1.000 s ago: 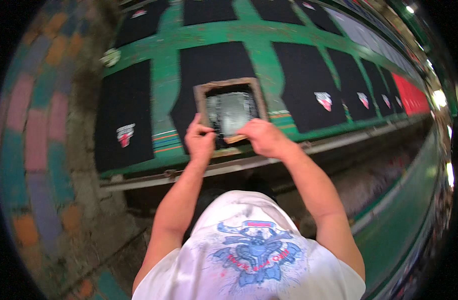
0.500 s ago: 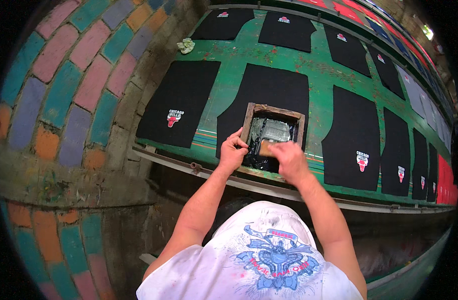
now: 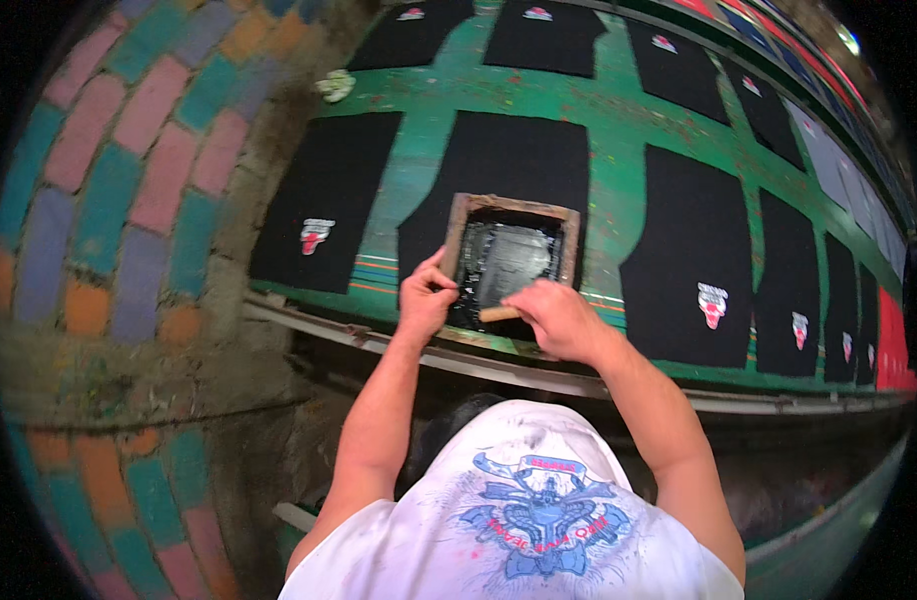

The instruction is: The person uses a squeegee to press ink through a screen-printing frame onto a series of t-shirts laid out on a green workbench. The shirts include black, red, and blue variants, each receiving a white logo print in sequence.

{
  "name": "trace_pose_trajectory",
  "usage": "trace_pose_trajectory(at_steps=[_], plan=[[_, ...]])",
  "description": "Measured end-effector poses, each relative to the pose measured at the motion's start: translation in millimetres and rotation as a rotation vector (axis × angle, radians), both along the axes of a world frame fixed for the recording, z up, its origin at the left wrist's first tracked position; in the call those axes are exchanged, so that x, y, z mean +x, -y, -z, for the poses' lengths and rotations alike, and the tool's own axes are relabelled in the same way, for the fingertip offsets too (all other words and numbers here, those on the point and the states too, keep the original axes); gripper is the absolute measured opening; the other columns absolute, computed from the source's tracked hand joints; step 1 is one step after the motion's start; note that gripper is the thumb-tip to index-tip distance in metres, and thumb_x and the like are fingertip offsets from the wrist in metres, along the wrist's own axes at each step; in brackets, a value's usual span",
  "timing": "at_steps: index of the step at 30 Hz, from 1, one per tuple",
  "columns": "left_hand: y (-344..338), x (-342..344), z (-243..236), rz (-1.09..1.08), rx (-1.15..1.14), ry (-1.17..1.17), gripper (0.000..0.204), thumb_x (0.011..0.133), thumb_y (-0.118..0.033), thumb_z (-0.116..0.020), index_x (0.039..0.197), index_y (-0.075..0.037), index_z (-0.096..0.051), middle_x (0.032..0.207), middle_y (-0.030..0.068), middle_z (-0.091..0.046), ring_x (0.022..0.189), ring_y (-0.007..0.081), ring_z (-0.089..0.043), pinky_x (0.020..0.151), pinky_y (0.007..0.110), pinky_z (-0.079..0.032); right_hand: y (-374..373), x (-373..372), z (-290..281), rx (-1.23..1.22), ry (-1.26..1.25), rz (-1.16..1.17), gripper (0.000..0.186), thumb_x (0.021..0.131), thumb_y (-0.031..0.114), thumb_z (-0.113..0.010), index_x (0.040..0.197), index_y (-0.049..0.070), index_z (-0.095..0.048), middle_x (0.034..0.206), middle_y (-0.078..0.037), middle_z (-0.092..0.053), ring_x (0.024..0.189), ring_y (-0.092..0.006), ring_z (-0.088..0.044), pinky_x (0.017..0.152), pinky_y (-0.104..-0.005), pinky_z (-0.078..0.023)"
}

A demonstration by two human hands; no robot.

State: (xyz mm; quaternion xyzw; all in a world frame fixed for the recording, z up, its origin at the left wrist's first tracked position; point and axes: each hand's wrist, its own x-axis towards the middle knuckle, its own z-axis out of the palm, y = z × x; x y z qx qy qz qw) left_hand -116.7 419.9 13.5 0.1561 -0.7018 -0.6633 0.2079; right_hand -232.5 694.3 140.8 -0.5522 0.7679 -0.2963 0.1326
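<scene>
A small wooden-framed printing screen (image 3: 571, 250) lies on a black cut fabric panel (image 3: 519, 150) near the table's front edge. Dark, wet ink coats the inside of the screen, with a paler rectangular area in its middle. My left hand (image 3: 426, 300) is closed at the frame's left side, thumb and fingers pinched together against it. In my right hand (image 3: 562, 322) is a squeegee with a wooden handle (image 3: 499, 314), held at the near end of the screen. Its blade is hidden from view. Whatever print lies beneath the screen cannot be seen.
Several black panels with a small red-and-white print, such as the left one (image 3: 324, 190) and the right one (image 3: 689, 260), lie on the long green table (image 3: 619, 200). A crumpled pale cloth (image 3: 335, 86) sits at the far left. A painted brick wall (image 3: 149, 180) stands left.
The squeegee has come to the near end of the screen and its handle now lies flatter. My left hand stays at the frame. The whole view has shifted slightly.
</scene>
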Motion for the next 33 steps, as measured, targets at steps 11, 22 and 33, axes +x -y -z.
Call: trace_pose_trajectory(at_steps=[11, 22, 33], plan=[[-4.1, 0.8, -12.1, 0.010, -0.096, 0.024, 0.017, 0.076, 0.014, -0.071, 0.079, -0.003, -0.071, 0.165, 0.0258, -0.060, 0.151, 0.0316, -0.060, 0.124, 0.043, -0.044, 43.9, -60.4, 16.8, -0.121, -0.298, 0.272, 0.041, 0.086, -0.002, -0.069, 0.124, 0.008, -0.079, 0.112, -0.012, -0.079, 0.107, -0.0364, -0.072, 0.095, -0.0493, -0.058], [-4.7, 2.3, -13.4, 0.002, -0.189, 0.000, 0.014, 0.077, 0.009, -0.071, 0.081, -0.005, -0.073, 0.163, 0.0274, -0.061, 0.150, 0.0353, -0.060, 0.126, 0.045, -0.042, 21.9, 71.4, 15.0, -0.048, -0.297, 0.216, 0.046, 0.083, 0.007, -0.075, 0.128, 0.010, -0.081, 0.116, -0.011, -0.077, 0.105, -0.0311, -0.071, 0.092, -0.0454, -0.057], [-5.5, -0.3, -24.0, 0.015, -0.096, 0.013, 0.016, 0.076, 0.012, -0.070, 0.078, -0.003, -0.071, 0.163, 0.0286, -0.061, 0.151, 0.0361, -0.060, 0.126, 0.044, -0.042, -20.4, 76.1, 27.1, -0.257, 0.189, 0.875, 0.065, 0.092, 0.011, -0.084, 0.153, 0.001, -0.063, 0.152, -0.022, -0.062, 0.144, -0.0401, -0.057, 0.121, -0.0505, -0.049]])
